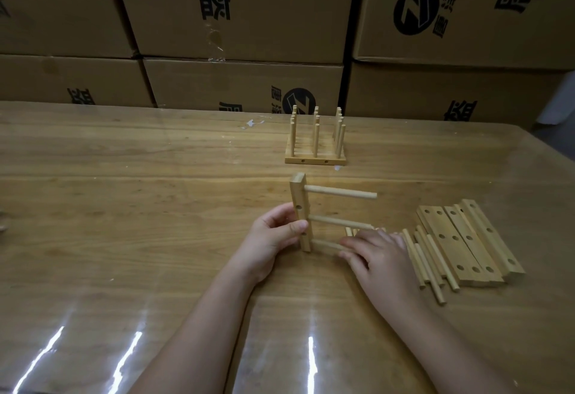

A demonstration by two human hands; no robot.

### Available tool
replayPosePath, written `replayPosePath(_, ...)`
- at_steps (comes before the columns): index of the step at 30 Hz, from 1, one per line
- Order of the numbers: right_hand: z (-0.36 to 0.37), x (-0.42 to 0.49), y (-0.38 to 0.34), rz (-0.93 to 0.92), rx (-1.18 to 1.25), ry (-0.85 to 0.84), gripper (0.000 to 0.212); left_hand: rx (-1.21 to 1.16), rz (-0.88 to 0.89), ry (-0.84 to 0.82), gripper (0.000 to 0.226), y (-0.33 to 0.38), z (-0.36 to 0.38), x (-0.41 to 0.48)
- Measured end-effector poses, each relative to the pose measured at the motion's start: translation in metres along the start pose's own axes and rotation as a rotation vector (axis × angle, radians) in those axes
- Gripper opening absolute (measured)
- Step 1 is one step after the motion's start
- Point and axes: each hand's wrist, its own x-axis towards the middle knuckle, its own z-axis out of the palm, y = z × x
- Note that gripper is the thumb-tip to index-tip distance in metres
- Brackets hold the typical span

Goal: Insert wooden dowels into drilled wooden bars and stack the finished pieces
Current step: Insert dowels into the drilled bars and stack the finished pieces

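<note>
Left hand (273, 235) grips an upright drilled bar (299, 210) while right hand (378, 252) pinches its lowest dowel (326, 245).

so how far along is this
Done: a batch of finished pieces stands farther back. In hand: the left hand grips a three-dowel bar, the right hand on its lowest dowel. Left: several blank bars and loose dowels.

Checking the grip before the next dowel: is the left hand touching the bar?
Touching. The head view shows the left hand gripping the upright bar, its thumb pressed across the bar's front face.
</note>
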Motion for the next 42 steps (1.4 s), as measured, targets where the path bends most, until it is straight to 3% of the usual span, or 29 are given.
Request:
replayPosePath(7, -0.003, 0.002, 0.0, 0.1, 0.171, -0.009, 0.02, -0.058, -0.012, 0.097, 0.056, 0.004, 0.007, 0.0)
replayPosePath(14, -0.008, 0.002, 0.0, 0.122, 0.294, -0.05, 0.013, -0.177, 0.015, 0.162, 0.017, 0.004, 0.007, 0.003)
replayPosePath(20, -0.006, -0.001, -0.007, -0.091, 0.274, -0.13, 0.024, -0.178, 0.008, 0.312, 0.02, 0.004, 0.008, 0.005)
replayPosePath(25, -0.01, 0.001, -0.006, 0.032, 0.345, -0.083, 0.033, -0.142, -0.024, 0.348, 0.021, 0.003, 0.007, 0.006)
replayPosePath(34, -0.007, -0.001, -0.004, -0.033, 0.293, -0.207, 0.043, -0.149, -0.013, 0.345, 0.022, 0.005, 0.009, 0.005)
replayPosePath(42, -0.008, -0.001, -0.01, -0.027, 0.312, -0.28, 0.036, -0.157, 0.002, 0.378, 0.021, 0.006, 0.01, 0.006)
